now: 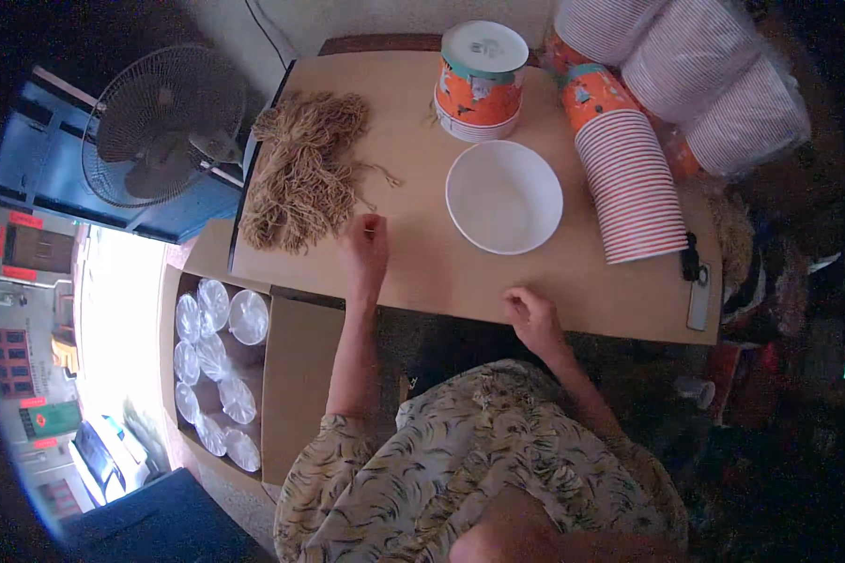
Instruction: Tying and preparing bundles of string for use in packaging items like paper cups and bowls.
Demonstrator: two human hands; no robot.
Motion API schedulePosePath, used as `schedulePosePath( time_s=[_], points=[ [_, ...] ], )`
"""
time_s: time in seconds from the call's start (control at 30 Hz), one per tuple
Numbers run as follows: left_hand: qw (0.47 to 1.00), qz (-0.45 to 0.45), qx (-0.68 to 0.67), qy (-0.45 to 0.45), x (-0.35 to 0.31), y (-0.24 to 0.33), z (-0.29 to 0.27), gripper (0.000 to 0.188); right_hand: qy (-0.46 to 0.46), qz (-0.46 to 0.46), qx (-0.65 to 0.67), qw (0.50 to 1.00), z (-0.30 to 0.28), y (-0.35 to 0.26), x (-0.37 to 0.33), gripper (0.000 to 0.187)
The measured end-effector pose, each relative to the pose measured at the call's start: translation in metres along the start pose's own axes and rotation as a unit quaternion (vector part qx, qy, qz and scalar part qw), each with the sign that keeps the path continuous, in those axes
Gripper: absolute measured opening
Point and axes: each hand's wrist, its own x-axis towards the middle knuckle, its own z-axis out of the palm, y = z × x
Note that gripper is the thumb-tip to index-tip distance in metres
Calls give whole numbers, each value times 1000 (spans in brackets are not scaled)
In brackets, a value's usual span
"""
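Observation:
My left hand (366,246) is closed just above the cardboard-covered table (422,277), beside the near edge of a tangled heap of brown twine (305,169). Whatever lies between its fingertips is too small to tell. Past the table's front edge, my right hand (533,317) hovers with curled fingers; its grip is hidden. A wide white paper bucket (504,199) stands mouth up between and beyond my hands, touched by neither. Behind it rises a short stack of upturned orange printed paper buckets (480,89).
A long nested stack of paper buckets (629,188) lies on the right, with plastic-wrapped stacks (695,66) behind. A flat metal tool with a black part (699,298) rests at the right edge. Left are a fan (164,127) and an open carton (296,394) holding plastic-wrapped stacks.

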Motion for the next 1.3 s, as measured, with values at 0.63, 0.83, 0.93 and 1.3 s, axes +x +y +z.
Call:
schedulePosePath(
  time_s=[0.63, 0.83, 0.93, 1.3],
  points=[
    [989, -131, 59, 44, 23, -10, 8, 19, 9, -71, -2, 997, 2, 5, 2, 11],
    [994, -80, -64, -48, -57, -6, 2, 16, -9, -80, -22, 997, 0, -6, 3, 11],
    [957, -133, -157, -205, -90, 70, -15, 9, -33, -146, -13, 989, -8, -44, 15, 14],
    [852, 22, -203, -482, -94, 171, -49, 16, -183, -210, 41, 960, -24, -42, 32, 22]
  ],
)
